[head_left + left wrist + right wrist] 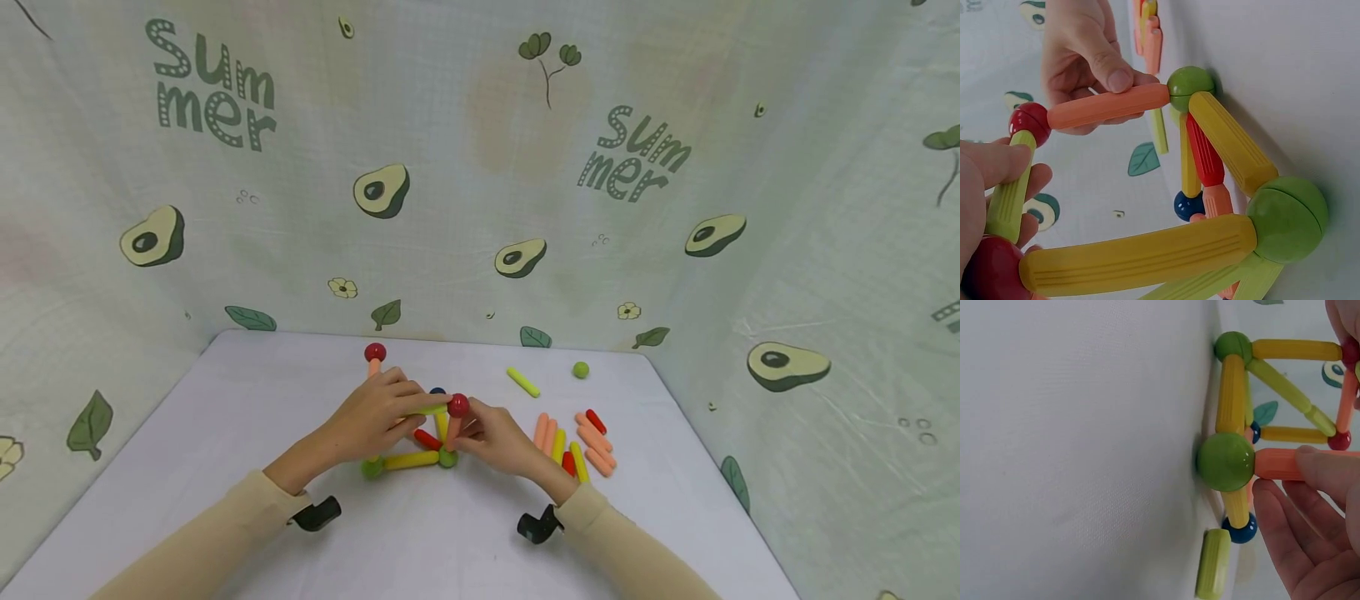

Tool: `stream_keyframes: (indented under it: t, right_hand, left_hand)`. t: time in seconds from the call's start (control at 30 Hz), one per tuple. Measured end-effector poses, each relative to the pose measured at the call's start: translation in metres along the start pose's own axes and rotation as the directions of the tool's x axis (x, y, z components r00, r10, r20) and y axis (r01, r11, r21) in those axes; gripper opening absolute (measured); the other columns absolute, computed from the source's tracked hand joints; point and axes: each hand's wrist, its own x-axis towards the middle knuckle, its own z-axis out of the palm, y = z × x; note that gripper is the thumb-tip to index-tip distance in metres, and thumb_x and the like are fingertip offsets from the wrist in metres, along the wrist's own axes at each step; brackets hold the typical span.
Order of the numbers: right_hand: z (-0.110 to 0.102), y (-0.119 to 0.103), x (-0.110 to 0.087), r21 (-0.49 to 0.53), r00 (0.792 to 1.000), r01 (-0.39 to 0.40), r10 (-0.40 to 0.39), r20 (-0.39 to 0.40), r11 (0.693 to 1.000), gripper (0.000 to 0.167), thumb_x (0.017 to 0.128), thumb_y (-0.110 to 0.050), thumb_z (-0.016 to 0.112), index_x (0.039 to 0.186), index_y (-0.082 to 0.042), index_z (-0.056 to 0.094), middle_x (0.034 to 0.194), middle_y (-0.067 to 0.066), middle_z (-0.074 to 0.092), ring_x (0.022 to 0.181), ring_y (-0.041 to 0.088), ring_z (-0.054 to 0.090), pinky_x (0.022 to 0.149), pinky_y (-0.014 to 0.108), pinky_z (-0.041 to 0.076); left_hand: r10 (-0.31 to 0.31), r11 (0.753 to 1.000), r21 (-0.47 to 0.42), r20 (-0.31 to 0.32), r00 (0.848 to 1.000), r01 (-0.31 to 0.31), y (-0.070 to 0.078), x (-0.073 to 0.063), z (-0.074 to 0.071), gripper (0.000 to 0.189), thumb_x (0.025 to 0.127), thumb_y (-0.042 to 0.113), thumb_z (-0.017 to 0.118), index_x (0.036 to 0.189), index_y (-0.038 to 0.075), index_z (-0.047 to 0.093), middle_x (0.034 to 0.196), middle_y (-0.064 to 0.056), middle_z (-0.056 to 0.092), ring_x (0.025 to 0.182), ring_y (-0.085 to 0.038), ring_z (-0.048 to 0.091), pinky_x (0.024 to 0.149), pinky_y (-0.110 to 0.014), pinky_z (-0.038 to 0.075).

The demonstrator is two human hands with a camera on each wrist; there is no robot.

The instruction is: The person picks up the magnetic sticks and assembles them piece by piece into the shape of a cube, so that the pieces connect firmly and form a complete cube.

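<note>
A frame of coloured sticks and balls stands on the table. My left hand grips its upper lime-green stick, thumb on one side and fingers behind. That stick joins a red ball to a larger-looking red ball. With thumb and fingers, my right hand pinches an upright salmon stick. Its lower end meets a green ball on the table; its top touches the nearer red ball. A yellow stick links this green ball to another green ball.
Right of the frame lie several loose sticks: salmon, yellow and red. Farther back are a loose lime-green stick and a green ball. A printed cloth hangs behind the table.
</note>
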Motion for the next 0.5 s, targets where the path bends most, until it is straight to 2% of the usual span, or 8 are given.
stream_keyframes:
  t: [0.13, 0.3, 0.5]
  right_hand:
    - [0.001, 0.0, 0.001, -0.018, 1.0, 0.017, -0.017, -0.01, 1.0, 0.044, 0.097, -0.01, 0.078, 0.135, -0.002, 0.058, 0.113, 0.002, 0.075, 0.104, 0.017, 0.074, 0.092, 0.025, 0.059]
    - [0.003, 0.0, 0.002, -0.033, 1.0, 0.01, -0.011, -0.016, 0.999, 0.04, 0.097, -0.012, 0.079, 0.131, -0.006, 0.06, 0.115, 0.001, 0.075, 0.103, 0.013, 0.073, 0.09, 0.024, 0.059]
    - [0.004, -0.002, 0.002, -0.048, 1.0, -0.013, 0.012, -0.022, 0.999, 0.043, 0.096, -0.013, 0.08, 0.133, -0.006, 0.059, 0.114, 0.0, 0.075, 0.101, 0.01, 0.072, 0.088, 0.023, 0.059]
  left_hand:
    - [-0.002, 1.0, 0.026, -0.007, 1.0, 0.002, 0.0, 0.0, 0.0, 0.049, 0.091, 0.018, 0.085, 0.137, 0.03, 0.074, 0.093, 0.009, 0.075, 0.086, -0.013, 0.051, 0.071, -0.027, 0.044]
    - [-0.034, 0.995, 0.094, -0.015, 0.999, 0.035, 0.0, -0.005, -0.003, 0.051, 0.086, 0.025, 0.09, 0.135, 0.031, 0.075, 0.094, 0.01, 0.076, 0.087, -0.013, 0.052, 0.075, -0.031, 0.044]
    - [-0.097, 0.992, 0.077, -0.056, 0.994, 0.101, -0.004, -0.016, -0.01, 0.052, 0.082, 0.03, 0.094, 0.132, 0.032, 0.077, 0.097, 0.012, 0.076, 0.093, -0.012, 0.048, 0.079, -0.034, 0.042]
